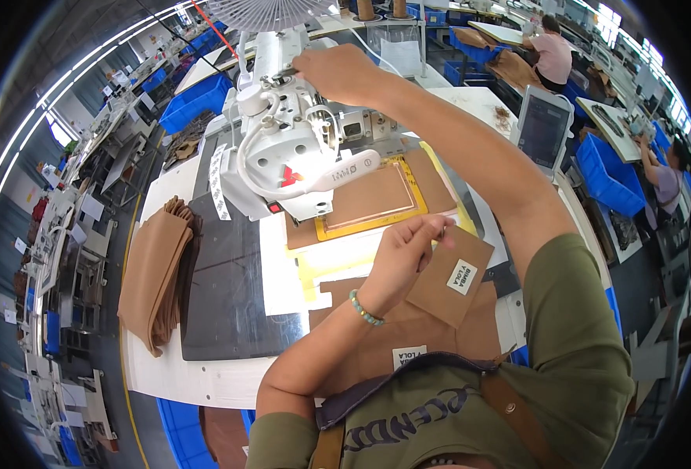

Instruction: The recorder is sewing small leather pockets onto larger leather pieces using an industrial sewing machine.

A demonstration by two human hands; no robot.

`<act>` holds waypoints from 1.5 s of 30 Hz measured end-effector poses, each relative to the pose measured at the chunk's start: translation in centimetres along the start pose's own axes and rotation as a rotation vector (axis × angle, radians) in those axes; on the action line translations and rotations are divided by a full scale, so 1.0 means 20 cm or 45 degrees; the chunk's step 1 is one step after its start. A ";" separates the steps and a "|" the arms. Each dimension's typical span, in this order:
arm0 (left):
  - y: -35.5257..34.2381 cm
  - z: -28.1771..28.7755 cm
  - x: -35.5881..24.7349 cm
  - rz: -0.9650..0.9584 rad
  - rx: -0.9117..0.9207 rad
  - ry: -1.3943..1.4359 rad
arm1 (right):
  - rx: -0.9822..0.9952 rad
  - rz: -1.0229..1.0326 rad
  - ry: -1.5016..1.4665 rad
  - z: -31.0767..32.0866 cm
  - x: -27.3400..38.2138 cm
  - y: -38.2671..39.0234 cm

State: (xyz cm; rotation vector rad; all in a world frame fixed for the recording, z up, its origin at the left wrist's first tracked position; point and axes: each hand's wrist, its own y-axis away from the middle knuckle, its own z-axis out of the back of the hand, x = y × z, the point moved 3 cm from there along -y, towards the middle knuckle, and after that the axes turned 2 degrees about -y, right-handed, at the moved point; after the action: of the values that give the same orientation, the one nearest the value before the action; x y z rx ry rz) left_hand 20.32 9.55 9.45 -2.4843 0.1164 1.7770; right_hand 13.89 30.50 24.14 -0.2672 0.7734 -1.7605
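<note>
My left hand (pixel 402 254), with a beaded bracelet at its wrist, is closed in a pinch above the near side of the yellow frame. What its fingertips hold, if anything, is too small to make out. Up at the top of the white sewing machine (pixel 271 156), my right hand (pixel 341 74) has its fingers curled against a small part that I cannot make out. A brown panel lies under the yellow frame (pixel 420 205), below the machine head. Beneath my left hand is a brown piece with a white label (pixel 459 301), resting on more brown pieces (pixel 361 344).
A folded brown stack (pixel 154 273) hangs over the table's left edge. Beside it lies a dark glossy plate (pixel 228 281). At the right stands a control screen (pixel 543 129). A blue bin (pixel 197 102) is behind the machine; two people sit farther off at right.
</note>
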 end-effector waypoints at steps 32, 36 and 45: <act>0.30 0.40 -0.18 -0.645 -0.548 -1.788 | 0.842 -1.222 -2.272 0.01 0.63 1.23; 0.29 0.38 -0.17 -0.618 -0.525 -1.800 | 0.863 -1.096 -2.088 0.03 0.60 1.24; 0.27 0.33 -0.16 -0.823 -0.513 -1.750 | 0.764 -0.771 -1.600 0.09 0.58 1.25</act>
State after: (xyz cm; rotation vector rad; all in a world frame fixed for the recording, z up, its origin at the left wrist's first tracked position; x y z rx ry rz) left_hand 12.42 4.99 10.19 -0.7002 -1.0228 2.7217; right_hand 30.16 15.56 7.64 -1.1150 -0.7956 -1.8094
